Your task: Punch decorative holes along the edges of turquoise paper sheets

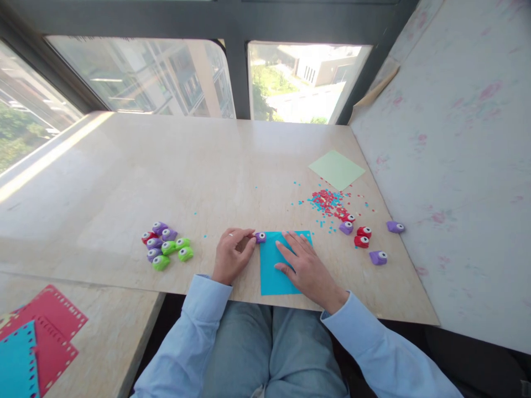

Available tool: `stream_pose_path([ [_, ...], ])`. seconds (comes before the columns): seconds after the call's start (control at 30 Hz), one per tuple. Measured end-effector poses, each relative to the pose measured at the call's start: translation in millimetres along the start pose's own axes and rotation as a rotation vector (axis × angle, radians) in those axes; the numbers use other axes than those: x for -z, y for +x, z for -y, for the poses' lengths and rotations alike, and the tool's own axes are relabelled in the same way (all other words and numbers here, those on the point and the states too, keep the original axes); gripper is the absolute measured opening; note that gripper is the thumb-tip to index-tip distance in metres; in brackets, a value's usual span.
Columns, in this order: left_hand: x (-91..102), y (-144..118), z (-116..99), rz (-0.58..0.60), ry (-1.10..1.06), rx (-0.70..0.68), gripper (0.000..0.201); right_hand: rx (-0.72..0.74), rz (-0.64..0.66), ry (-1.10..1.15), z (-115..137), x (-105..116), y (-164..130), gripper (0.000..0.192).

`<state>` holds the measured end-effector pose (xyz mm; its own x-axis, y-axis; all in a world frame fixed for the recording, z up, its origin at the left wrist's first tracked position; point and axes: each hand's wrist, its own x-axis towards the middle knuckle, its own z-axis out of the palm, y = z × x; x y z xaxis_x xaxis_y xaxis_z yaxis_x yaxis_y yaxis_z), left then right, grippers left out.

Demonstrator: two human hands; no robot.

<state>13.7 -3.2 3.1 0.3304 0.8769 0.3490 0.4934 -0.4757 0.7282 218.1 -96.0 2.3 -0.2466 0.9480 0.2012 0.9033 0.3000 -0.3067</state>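
Observation:
A purple craft punch is at the upper left corner of a blue sheet of paper. My left hand grips this punch between thumb and fingers, from its left side. Flat on the right part of the sheet lies my right hand, its fingers spread over the paper. The sheet rests near the table's front edge. Whether the paper's edge sits inside the punch's slot is too small to tell.
Several purple, red and green punches cluster at left. More punches lie at right, below a heap of red and blue paper bits and a pale green sheet. Punched red sheets and a blue one lie lower left.

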Motion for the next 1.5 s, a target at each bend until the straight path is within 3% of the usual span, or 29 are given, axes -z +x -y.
stream_pose_path([
  [0.8, 0.6, 0.5, -2.5, 0.027, 0.048, -0.036, 0.016, 0.036, 0.004, 0.013, 0.3, 0.1, -6.5, 0.048],
  [1.0, 3.0, 0.3, -7.5, -0.035, 0.006, 0.002, 0.016, -0.021, -0.153, 0.133, -5.7, 9.6, -8.9, 0.049],
  [1.17, 7.0, -0.9, -11.4, -0.121, -0.079, 0.156, 0.016, -0.113, -0.309, 0.271, -22.8, 28.4, -22.9, 0.041],
  [1.27, 15.4, 9.1, -16.5, 0.047, -0.063, 0.281, 0.028, -0.218, -0.336, 0.313, -34.1, 33.6, -41.4, 0.035],
  [1.4, 29.0, 41.2, -23.8, 0.473, -0.110, 0.505, 0.037, -0.394, -0.367, 0.337, -43.1, 32.9, -65.9, 0.029],
  [1.5, 32.8, 67.7, -23.1, 0.749, -0.158, 0.722, 0.039, -0.446, -0.397, 0.379, -44.4, 31.8, -72.4, 0.026],
])
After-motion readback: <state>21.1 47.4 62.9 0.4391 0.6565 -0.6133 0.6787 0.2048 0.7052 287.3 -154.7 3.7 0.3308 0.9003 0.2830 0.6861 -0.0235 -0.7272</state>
